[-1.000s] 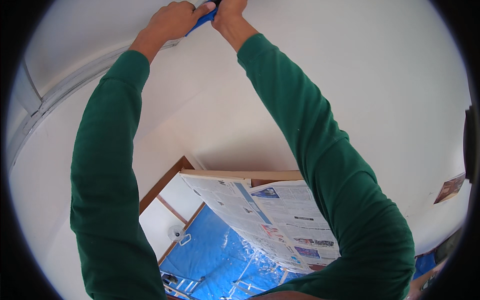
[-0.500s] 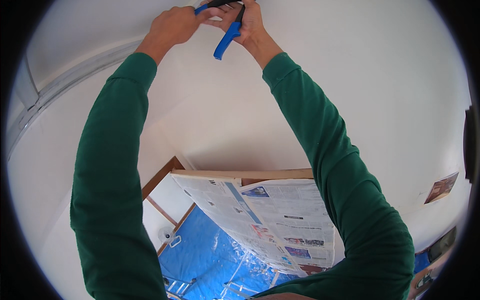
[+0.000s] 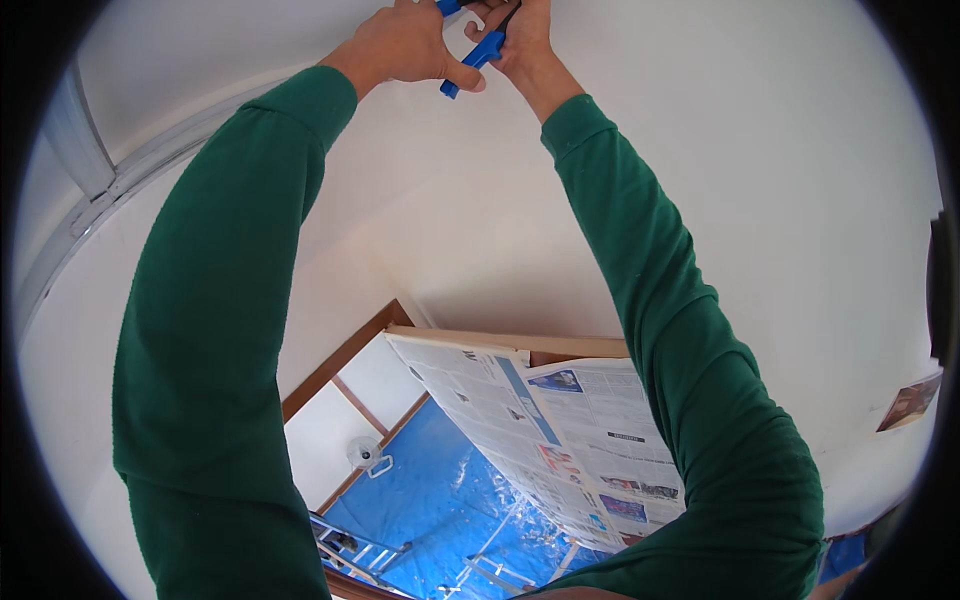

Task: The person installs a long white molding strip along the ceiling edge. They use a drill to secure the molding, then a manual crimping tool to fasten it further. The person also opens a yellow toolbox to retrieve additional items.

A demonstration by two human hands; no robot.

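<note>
Right hand (image 3: 527,38): yours, twelve o'clock, grasping blue tool (image 3: 474,62).
Left hand (image 3: 402,45): yours, toward eleven, thumb beside blue tool; can't tell fingers' grip.
Newspaper (image 3: 585,440): five o'clock.

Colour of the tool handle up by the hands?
Blue: the tool handle shows best in the head view, near the top edge.

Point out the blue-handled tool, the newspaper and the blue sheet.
Blue-handled tool (image 3: 486,49), head view: its lower handle.
Newspaper (image 3: 560,430), head view: its printed middle.
Blue sheet (image 3: 420,470), head view: bare left part.
</note>
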